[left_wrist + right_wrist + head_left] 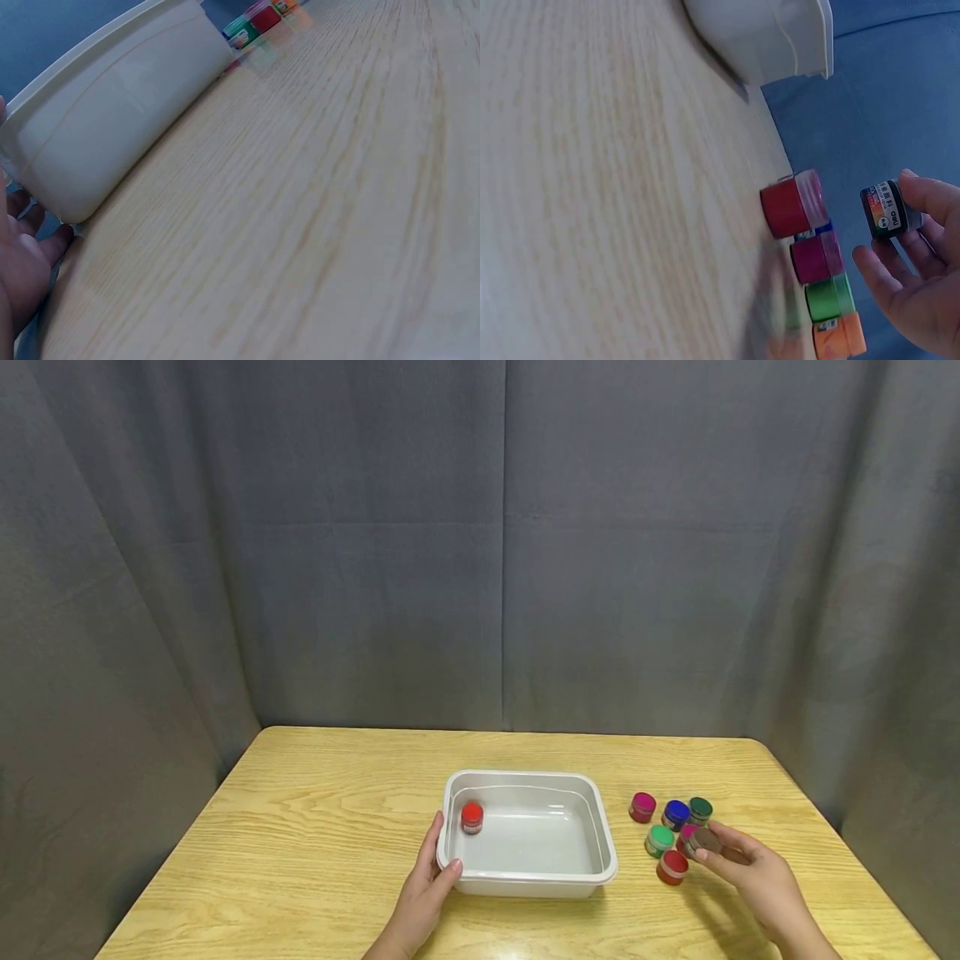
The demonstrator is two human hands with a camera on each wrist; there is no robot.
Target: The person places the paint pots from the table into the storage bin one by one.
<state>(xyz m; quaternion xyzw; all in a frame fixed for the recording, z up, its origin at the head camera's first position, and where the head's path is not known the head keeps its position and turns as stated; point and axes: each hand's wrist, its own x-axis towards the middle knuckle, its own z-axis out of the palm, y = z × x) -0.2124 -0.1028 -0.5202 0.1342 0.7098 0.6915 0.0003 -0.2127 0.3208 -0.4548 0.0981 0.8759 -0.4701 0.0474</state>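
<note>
In the head view, the right hand [765, 878] pinches a dark jar [703, 842] between thumb and fingers, over a magenta jar [686, 837]. A red jar [672, 867] and a light green jar [660, 841] stand between it and the white tray [536, 888]; a blue jar [676, 814] is farther back. The left hand [422, 895] grips the tray's near left corner.

In the left wrist view, that hand's fingers lie against the tray's corner.

In the right wrist view, the dark jar tilts in the fingertips, apart from an orange-sided jar [839, 336].
</note>
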